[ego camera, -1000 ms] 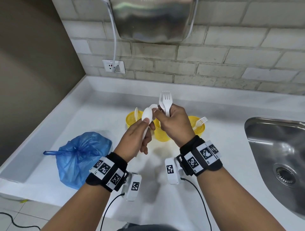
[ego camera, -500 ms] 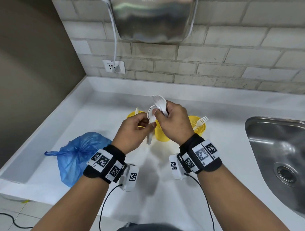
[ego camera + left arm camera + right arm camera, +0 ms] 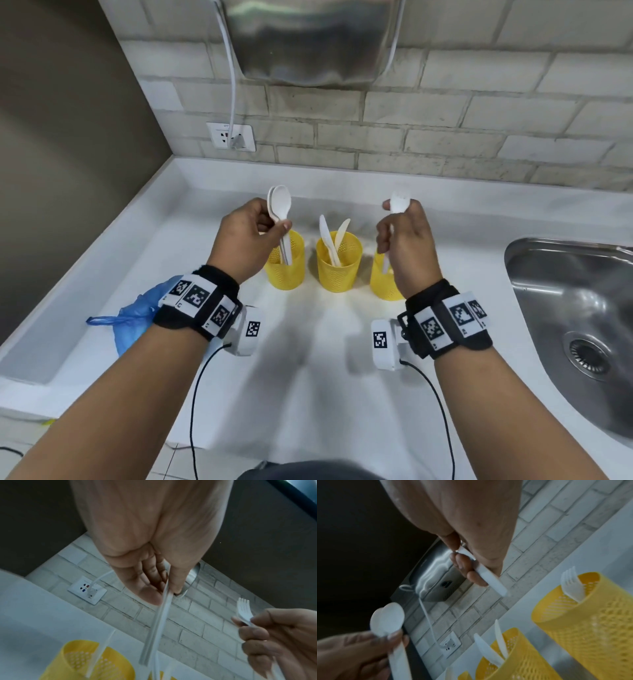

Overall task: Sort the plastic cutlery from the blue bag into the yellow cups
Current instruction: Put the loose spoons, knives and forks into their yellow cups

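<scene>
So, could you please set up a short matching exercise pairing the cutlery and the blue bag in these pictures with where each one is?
Things:
1. spoons
2. fork
3. knives
4. blue bag

Places:
A. standing in the middle yellow cup
B. lying on the counter, near the left forearm
C. held by the right hand
D. held by the left hand

Pairs: 1-D, 2-C, 3-A, 4-B

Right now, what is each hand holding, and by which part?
Left hand pinches two stacked spoons at the neck below the bowls. Right hand grips a fork by its handle.
</scene>
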Demonstrator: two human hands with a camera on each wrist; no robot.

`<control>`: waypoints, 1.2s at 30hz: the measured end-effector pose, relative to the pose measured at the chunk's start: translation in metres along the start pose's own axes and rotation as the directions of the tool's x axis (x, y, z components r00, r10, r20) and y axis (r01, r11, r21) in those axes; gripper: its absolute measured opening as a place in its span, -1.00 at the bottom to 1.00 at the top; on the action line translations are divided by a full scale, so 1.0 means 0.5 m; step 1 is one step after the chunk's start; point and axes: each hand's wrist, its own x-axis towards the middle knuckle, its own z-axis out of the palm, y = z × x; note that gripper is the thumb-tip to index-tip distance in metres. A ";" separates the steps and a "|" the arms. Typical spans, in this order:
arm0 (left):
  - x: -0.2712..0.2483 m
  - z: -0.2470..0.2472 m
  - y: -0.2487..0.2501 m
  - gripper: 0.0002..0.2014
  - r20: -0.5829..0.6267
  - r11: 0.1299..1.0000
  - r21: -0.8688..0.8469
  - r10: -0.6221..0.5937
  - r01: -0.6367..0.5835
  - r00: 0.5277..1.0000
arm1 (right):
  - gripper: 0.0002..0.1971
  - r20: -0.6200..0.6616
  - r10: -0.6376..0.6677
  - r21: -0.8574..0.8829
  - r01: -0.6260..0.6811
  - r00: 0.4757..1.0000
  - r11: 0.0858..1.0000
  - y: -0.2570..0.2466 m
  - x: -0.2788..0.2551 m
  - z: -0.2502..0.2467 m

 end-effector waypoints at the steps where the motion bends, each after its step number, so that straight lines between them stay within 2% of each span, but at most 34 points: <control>1: 0.007 -0.003 -0.001 -0.86 -0.032 0.999 0.041 0.018 -0.017 0.999 | -0.80 -0.036 -0.011 0.035 0.013 0.999 0.999 0.003 0.007 -0.011; 4: 0.024 -0.004 -0.010 -0.83 -0.109 0.993 0.118 0.039 -0.026 0.993 | -0.82 -0.113 -0.026 0.100 0.037 0.993 0.994 0.007 0.028 -0.042; 6: 0.025 0.003 -0.022 -0.83 -0.119 0.986 0.165 0.046 -0.026 0.992 | -0.81 -0.138 -0.027 0.110 0.043 0.990 0.993 0.013 0.033 -0.059; 10: 0.017 0.027 -0.065 -0.82 -0.044 0.961 0.269 0.073 -0.058 0.996 | -0.78 -0.145 0.014 0.066 -0.005 0.989 0.998 0.044 0.025 -0.079; 14: 0.023 0.033 -0.089 -0.79 -0.006 0.938 0.346 0.010 -0.007 1.000 | -0.74 -0.140 0.062 0.014 -0.060 0.988 0.998 0.074 0.026 -0.067; 19: 0.020 0.046 -0.102 -0.58 0.042 0.938 0.345 -0.052 0.034 0.998 | -0.61 -0.114 0.120 -0.073 -0.129 0.986 0.989 0.111 0.032 -0.051; 22: 0.016 0.055 -0.107 -0.55 0.050 0.941 0.336 -0.064 0.043 0.997 | -0.52 -0.137 0.079 -0.212 -0.107 0.987 0.971 0.122 0.031 -0.058; 26: 0.021 0.060 -0.100 -0.52 -0.019 0.934 0.354 0.057 -0.047 0.998 | -0.50 -0.077 -0.054 -0.366 0.022 0.996 0.930 0.106 0.033 -0.072; 29: 0.019 0.059 -0.083 -0.62 -0.094 0.914 0.389 0.160 -0.112 0.983 | -0.49 -0.007 -0.268 -0.542 0.221 0.964 0.810 0.088 0.044 -0.081; 31: 0.004 0.063 -0.078 -0.70 -0.079 0.908 0.399 0.176 -0.131 0.981 | -0.53 0.026 -0.410 -0.639 0.331 0.912 0.695 0.078 0.034 -0.087; 32: -0.009 0.067 -0.081 -0.71 -0.043 0.904 0.409 0.156 -0.125 0.987 | -0.58 0.028 -0.436 -0.667 0.341 0.900 0.663 0.073 0.019 -0.090; 34: -0.040 0.077 -0.096 -0.71 0.046 0.887 0.449 0.092 -0.102 0.995 | -0.74 0.049 -0.372 -0.717 0.292 0.927 0.633 0.074 -0.019 -0.099; 36: -0.061 0.084 -0.114 -0.72 0.101 0.866 0.491 0.048 -0.091 0.994 | -0.83 0.076 -0.160 -0.800 0.156 0.984 0.579 0.082 -0.049 -0.105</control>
